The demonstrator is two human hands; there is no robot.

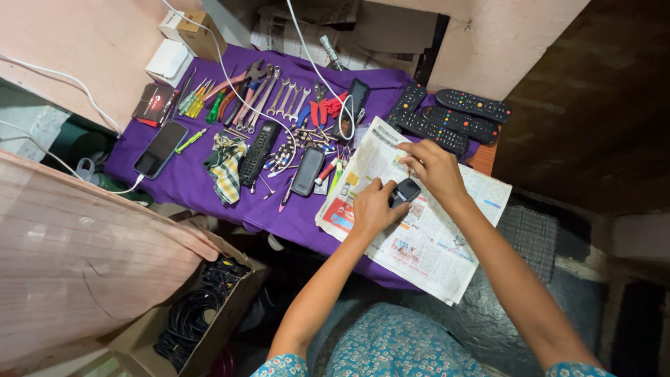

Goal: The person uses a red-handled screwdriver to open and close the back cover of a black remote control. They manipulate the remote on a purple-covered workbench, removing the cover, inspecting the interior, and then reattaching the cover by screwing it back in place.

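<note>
Hands together over a newspaper (433, 244): left hand (372, 208) and right hand (434, 167) both gripping a small black device (403, 191) just above the page. Beyond, on a purple cloth (279, 216), a checked rag (226, 166), a phone (161, 149), a row of wrenches (283, 98). Farthest, 3 black remotes (453, 115) at the table's far right.

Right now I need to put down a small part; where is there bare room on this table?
Free: the newspaper below the hands, and purple cloth between phone and checked rag. Crowded: the spanners and remotes.
</note>
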